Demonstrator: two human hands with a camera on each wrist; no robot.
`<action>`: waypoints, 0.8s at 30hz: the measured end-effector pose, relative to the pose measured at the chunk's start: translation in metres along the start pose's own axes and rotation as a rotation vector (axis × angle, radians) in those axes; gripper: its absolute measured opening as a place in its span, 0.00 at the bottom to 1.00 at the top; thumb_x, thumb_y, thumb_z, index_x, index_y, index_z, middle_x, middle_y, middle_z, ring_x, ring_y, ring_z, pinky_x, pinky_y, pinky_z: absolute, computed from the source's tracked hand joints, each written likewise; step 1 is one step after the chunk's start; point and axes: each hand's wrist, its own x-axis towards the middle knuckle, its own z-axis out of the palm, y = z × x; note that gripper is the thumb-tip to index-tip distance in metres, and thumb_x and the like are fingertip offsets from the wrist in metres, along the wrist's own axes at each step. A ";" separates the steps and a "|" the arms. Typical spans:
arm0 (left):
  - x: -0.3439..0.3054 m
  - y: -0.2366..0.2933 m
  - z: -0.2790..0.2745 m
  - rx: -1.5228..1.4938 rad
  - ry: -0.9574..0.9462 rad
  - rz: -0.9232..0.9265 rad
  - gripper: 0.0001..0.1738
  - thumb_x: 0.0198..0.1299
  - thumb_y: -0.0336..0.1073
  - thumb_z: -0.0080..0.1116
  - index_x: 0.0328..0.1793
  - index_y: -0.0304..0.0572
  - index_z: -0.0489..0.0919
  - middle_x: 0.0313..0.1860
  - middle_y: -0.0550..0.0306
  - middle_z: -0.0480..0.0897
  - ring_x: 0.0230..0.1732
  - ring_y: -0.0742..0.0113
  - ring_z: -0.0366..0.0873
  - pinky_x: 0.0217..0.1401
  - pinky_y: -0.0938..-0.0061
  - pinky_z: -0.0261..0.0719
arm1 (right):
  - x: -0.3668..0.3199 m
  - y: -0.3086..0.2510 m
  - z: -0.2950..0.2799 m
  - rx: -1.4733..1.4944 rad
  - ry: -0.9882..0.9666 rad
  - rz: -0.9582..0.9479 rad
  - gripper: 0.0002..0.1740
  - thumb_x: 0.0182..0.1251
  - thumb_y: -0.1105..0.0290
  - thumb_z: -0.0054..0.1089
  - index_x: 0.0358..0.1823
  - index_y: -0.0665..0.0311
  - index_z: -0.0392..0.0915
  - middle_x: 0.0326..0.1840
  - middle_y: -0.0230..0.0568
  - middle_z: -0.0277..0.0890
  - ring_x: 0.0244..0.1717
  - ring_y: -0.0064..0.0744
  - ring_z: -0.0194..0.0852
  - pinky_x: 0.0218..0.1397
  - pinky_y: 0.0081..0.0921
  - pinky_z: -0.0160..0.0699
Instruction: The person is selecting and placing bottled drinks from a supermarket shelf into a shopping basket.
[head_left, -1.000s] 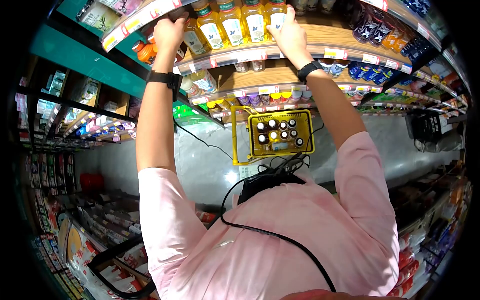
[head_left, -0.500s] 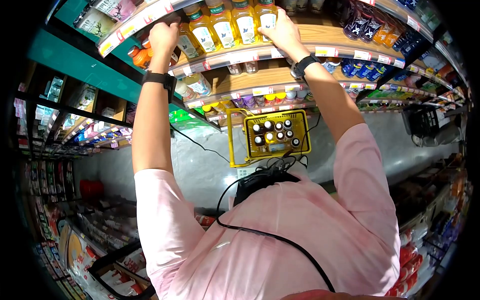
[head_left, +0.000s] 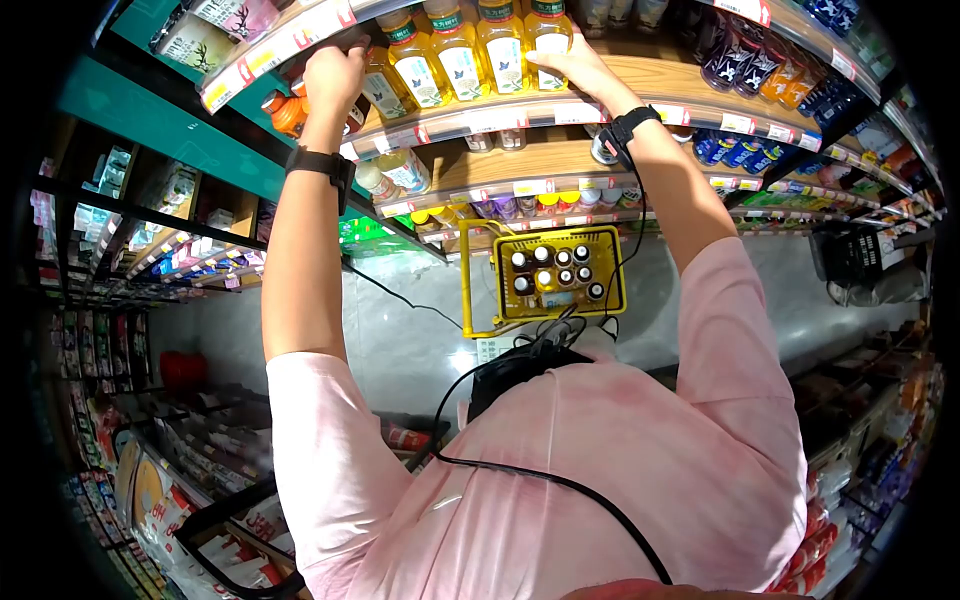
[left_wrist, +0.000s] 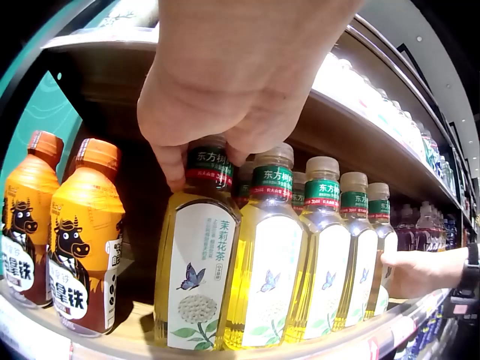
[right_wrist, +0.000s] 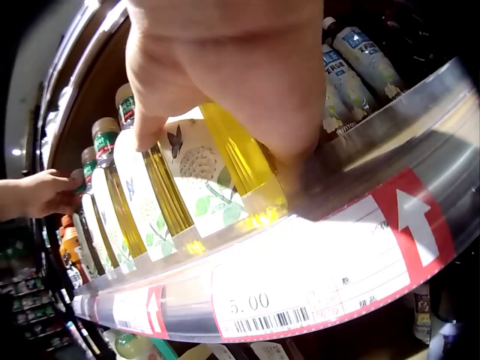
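Several bottles of yellow jasmine tea stand in a row along the front of a wooden shelf (head_left: 640, 68). My left hand (left_wrist: 232, 82) grips the leftmost tea bottle (left_wrist: 199, 262) from above by its neck, thumb on one side and fingers on the other; its cap is hidden under the palm. At the row's right end, my right hand (right_wrist: 232, 75) holds the last tea bottle (right_wrist: 199, 165), the thumb on its label side and the fingers around its far side. Between my hands stand upright tea bottles (left_wrist: 326, 255) with green-and-red neck bands, packed closely together.
Orange bottles (left_wrist: 86, 232) with a cow picture stand left of the row. A price rail (right_wrist: 262, 292) edges the shelf. Below, a yellow basket cart (head_left: 620, 265) with several bottles stands on the floor. A black cable (head_left: 400, 293) hangs near my left arm.
My right forearm has swung outward and its wrist has turned, the hand staying at the right-end bottle. My left hand stays at the leftmost bottle. The head view shifts slightly.
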 end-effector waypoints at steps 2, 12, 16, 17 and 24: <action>0.002 0.001 0.000 0.012 0.003 0.005 0.35 0.62 0.60 0.54 0.34 0.26 0.85 0.35 0.28 0.83 0.44 0.34 0.82 0.53 0.52 0.79 | -0.007 -0.012 0.004 0.018 0.022 0.016 0.50 0.54 0.60 0.78 0.72 0.69 0.56 0.64 0.50 0.72 0.64 0.36 0.73 0.68 0.29 0.71; 0.010 -0.021 0.019 0.035 0.044 0.038 0.32 0.61 0.54 0.55 0.32 0.22 0.83 0.34 0.25 0.81 0.42 0.31 0.82 0.51 0.51 0.79 | -0.013 -0.027 0.005 0.034 -0.034 -0.030 0.36 0.59 0.67 0.74 0.66 0.65 0.65 0.57 0.43 0.79 0.57 0.31 0.77 0.61 0.30 0.78; 0.012 -0.021 0.021 0.017 0.004 0.029 0.31 0.61 0.53 0.56 0.32 0.22 0.83 0.34 0.26 0.82 0.41 0.32 0.82 0.51 0.51 0.79 | -0.011 -0.017 0.007 0.069 -0.026 -0.052 0.35 0.59 0.67 0.74 0.66 0.64 0.66 0.58 0.43 0.78 0.58 0.32 0.76 0.61 0.30 0.77; 0.013 -0.021 0.021 0.016 -0.005 0.031 0.30 0.61 0.53 0.56 0.32 0.22 0.83 0.33 0.26 0.82 0.41 0.32 0.82 0.51 0.51 0.79 | -0.010 -0.013 0.008 0.070 -0.027 -0.055 0.35 0.59 0.67 0.74 0.66 0.64 0.66 0.58 0.43 0.78 0.58 0.32 0.76 0.61 0.30 0.77; 0.015 -0.024 0.027 0.055 0.025 0.052 0.29 0.61 0.51 0.55 0.32 0.22 0.83 0.34 0.27 0.82 0.41 0.32 0.82 0.50 0.50 0.79 | -0.017 -0.009 0.010 0.007 0.110 -0.043 0.53 0.57 0.60 0.76 0.75 0.71 0.50 0.66 0.53 0.72 0.64 0.40 0.72 0.66 0.31 0.73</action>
